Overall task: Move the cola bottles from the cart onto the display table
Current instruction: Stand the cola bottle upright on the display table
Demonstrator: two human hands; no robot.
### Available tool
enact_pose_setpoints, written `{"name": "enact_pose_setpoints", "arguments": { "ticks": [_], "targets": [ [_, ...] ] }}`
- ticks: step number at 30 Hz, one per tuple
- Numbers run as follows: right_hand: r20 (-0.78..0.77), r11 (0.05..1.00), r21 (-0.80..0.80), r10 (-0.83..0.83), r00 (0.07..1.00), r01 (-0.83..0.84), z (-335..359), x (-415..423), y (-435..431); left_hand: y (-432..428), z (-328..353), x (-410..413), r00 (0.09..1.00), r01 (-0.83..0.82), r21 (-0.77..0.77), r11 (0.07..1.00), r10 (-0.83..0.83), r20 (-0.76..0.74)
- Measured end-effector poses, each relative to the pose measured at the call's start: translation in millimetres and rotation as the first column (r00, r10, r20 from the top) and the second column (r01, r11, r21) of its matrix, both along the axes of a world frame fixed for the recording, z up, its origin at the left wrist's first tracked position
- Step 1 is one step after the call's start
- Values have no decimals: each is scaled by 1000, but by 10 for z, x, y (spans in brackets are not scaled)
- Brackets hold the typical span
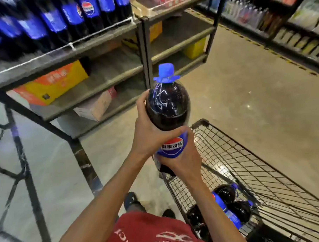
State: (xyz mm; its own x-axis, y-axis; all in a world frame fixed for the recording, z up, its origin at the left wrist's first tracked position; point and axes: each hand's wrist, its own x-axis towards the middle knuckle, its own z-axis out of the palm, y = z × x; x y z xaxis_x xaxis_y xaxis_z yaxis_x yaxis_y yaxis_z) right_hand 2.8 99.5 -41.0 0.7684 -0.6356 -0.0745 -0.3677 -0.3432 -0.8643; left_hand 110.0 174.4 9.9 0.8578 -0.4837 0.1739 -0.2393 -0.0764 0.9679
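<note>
I hold one large cola bottle [168, 105] with a blue cap and blue label upright in the air, between the cart and the display table. My left hand [148, 134] grips its dark upper body from the left. My right hand [182, 160] grips it lower down, around the label. The wire cart [248, 153] stands at the lower right with a few more cola bottles [230, 205] lying in its bottom. The display table's top shelf [61, 57] is at the upper left, and a row of cola bottles [59, 21] stands along it.
Under the table's top are lower shelves with yellow and orange cartons [51, 83] and a pale box [97, 107]. A second rack [178, 34] adjoins it on the right. Store shelving with goods [288, 27] lines the far right across an open floor aisle.
</note>
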Motion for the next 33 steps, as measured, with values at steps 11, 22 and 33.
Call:
{"name": "enact_pose_setpoints", "arguments": {
  "ticks": [11,22,33],
  "targets": [
    [59,960,-16,280,958,-279,166,1035,984,1301,253,762,950,-279,-69,958,286,123],
    [109,901,-55,434,895,-430,241,2170,2073,2507,367,1617,880,-432,-103,896,443,170],
    [130,844,-47,535,835,-533,164,3190,2699,3157,440,2406,795,-571,-106,814,581,175]
  ]
}}
